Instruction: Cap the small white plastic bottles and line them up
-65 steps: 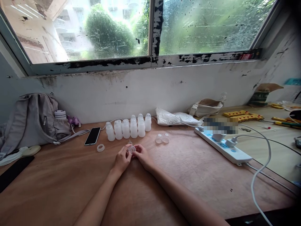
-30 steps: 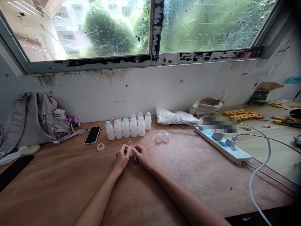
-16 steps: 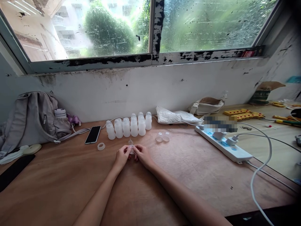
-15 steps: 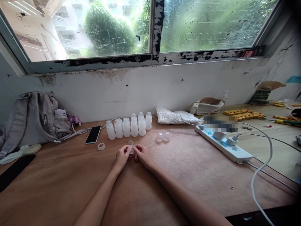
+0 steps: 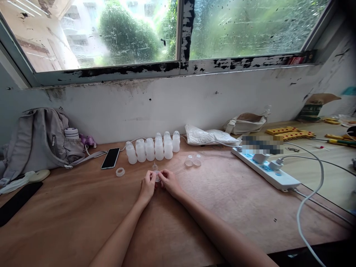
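Both my hands meet over the middle of the wooden table. The fingers of my left hand (image 5: 148,184) pinch the left side of a small clear round bottle collar (image 5: 157,176). My right hand (image 5: 169,183) grips its other side, thumb and fingers closed, and covers much of it. Just beyond my fingertips a clear bottle nipple (image 5: 154,166) rests on the table. Behind it several frosted baby bottles (image 5: 150,150) stand upright close together. A loose translucent collar ring (image 5: 120,171) lies to the left. To the right are two clear domed caps (image 5: 193,160).
A phone (image 5: 110,158) and a grey backpack (image 5: 46,139) lie left of the bottles. A white plastic package (image 5: 210,136) is against the wall. On the right runs a power strip (image 5: 267,170) with plugs and a looping white cable (image 5: 310,202).
My hands keep hold of the collar, and its tilt and my fingers have shifted slightly. The other things on the table stay where they were.
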The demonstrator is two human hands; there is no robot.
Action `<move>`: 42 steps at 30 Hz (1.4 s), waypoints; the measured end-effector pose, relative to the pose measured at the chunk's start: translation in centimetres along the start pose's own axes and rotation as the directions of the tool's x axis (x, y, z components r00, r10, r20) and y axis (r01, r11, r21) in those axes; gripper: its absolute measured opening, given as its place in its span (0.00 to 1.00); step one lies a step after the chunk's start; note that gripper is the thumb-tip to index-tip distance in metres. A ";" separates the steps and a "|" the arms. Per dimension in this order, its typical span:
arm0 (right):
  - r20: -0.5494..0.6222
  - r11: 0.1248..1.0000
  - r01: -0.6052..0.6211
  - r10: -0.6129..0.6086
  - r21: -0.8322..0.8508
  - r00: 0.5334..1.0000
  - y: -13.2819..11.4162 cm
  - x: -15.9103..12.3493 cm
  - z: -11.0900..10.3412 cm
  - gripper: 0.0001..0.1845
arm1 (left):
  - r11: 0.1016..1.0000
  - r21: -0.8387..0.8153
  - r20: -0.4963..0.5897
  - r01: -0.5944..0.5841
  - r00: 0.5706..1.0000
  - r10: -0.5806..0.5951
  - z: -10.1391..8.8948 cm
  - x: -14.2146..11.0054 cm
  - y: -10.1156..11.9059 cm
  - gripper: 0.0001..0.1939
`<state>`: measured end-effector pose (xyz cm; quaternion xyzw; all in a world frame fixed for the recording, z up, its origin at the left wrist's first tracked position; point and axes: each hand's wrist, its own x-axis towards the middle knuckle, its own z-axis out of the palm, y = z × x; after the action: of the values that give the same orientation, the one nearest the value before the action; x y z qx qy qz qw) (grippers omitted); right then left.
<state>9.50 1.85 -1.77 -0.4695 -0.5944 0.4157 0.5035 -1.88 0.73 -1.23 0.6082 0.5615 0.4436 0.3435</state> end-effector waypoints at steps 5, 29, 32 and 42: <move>-0.008 1.000 0.000 0.000 -0.016 1.000 -0.1 -0.1 -0.1 0.13 | 0.999 0.042 -0.017 -0.015 1.000 0.015 0.0 -0.1 0.2 0.12; -0.035 0.999 0.036 -0.035 0.026 0.999 -0.9 -0.5 -0.1 0.08 | 0.977 0.153 -0.038 -0.148 0.987 0.156 -0.3 -0.3 0.6 0.10; -0.045 0.997 0.061 -0.064 -0.047 0.997 -0.8 -0.6 -0.1 0.07 | 0.976 0.152 -0.023 -0.157 0.986 0.162 -0.4 -0.3 0.7 0.09; -0.098 0.985 0.094 -0.109 -0.146 0.989 -0.2 -0.2 0.0 0.04 | 0.969 0.203 -0.023 -0.137 0.989 0.145 -0.4 -0.2 0.7 0.08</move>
<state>9.45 1.62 -1.66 -0.4944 -0.6179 0.3211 0.5203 -2.01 0.35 -0.44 0.6698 0.5651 0.4191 0.2373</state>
